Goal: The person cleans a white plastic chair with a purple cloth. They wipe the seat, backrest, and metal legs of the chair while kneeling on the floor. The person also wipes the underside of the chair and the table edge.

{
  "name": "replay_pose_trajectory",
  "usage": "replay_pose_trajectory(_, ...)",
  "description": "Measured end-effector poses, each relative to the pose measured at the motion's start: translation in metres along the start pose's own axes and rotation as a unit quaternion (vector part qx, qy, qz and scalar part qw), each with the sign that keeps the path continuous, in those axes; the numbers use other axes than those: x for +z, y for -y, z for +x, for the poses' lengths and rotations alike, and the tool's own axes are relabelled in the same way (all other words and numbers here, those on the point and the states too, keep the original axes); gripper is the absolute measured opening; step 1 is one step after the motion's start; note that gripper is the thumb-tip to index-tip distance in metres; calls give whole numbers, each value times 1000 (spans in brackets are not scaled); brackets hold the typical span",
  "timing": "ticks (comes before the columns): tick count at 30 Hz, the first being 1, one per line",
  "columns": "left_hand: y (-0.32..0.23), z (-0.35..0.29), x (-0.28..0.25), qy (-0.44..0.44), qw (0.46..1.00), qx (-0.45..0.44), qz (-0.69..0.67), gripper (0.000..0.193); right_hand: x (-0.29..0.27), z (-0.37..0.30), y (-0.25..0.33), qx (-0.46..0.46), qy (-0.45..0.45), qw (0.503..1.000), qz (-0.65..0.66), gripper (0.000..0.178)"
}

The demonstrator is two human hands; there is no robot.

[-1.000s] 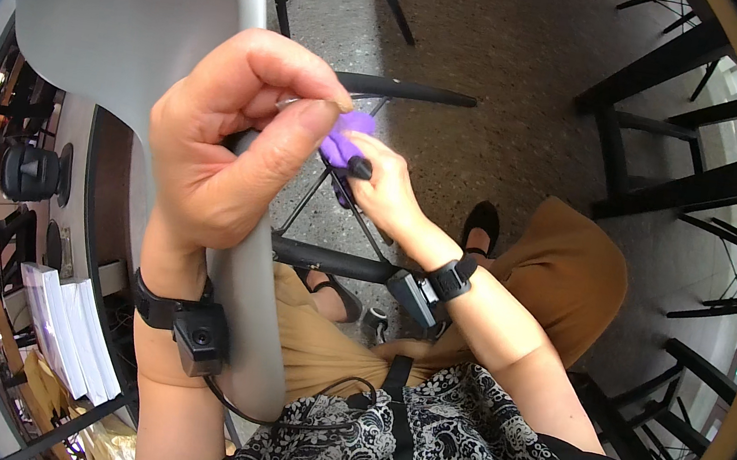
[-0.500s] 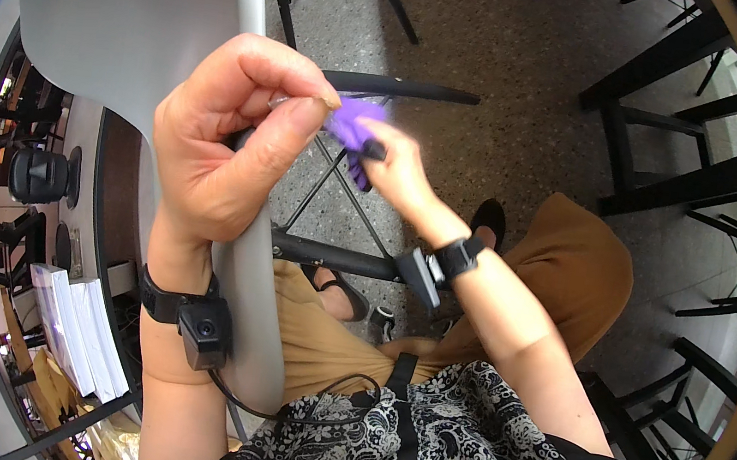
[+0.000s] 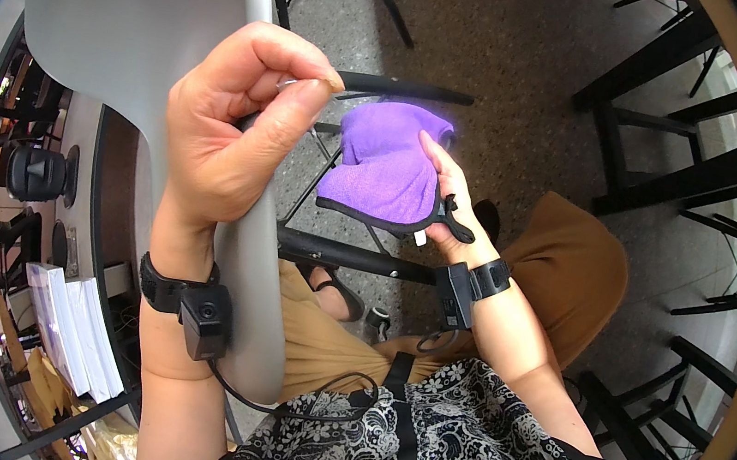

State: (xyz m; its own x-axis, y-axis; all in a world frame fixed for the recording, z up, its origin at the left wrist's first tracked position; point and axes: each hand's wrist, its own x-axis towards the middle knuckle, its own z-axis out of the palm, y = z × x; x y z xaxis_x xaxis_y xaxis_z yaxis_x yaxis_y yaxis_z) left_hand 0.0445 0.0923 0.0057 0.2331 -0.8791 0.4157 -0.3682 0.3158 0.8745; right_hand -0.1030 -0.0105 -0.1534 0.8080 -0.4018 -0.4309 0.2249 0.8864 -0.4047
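Observation:
My left hand [image 3: 223,132] is raised over the edge of the grey chair, thumb and forefinger pinched together. A small clear or whitish bit [image 3: 287,83] shows by those fingertips, too little of it to name. To the right, my right hand [image 3: 451,185] holds a purple cloth [image 3: 387,163] with black edging, thumb on top and the other fingers hidden beneath. The cloth hangs spread out, slightly folded, below and beside my left fingertips. A black loop [image 3: 455,223] and a small white tag [image 3: 421,237] stick out at its lower right edge.
A grey moulded chair [image 3: 151,6] stands close at the left. Beyond it, a shelf unit holds white stacks of paper [image 3: 76,331] and a black device [image 3: 36,175]. Black wooden stools [image 3: 670,130] stand at the right on the speckled floor [image 3: 504,52].
The purple cloth, bunched and blurred beside my left hand before, is now spread open. My right hand has moved right and slightly down with it. My left hand has barely shifted.

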Motion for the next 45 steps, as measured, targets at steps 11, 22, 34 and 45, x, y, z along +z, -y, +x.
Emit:
replay_pose_trajectory(11, 0, 0, 1, 1, 1000, -8, -7, 8, -1, 2, 5, -4, -29, 998, 57, 51)
replay_pose_trajectory(22, 0, 2, 1, 19, 999, -4, -36, 9, -1, 24, 15, -162, -5, 981, -106, 32)
replay_pose_trajectory(34, 6, 2, 3, 5, 999, 34, -20, 9, 57, 79, -14, -467, 90, 529, -703, 37)
replay_pose_trajectory(45, 6, 4, 4, 14, 999, 29, -32, 9, 73, 79, 8, -425, 128, 519, -731, 25)
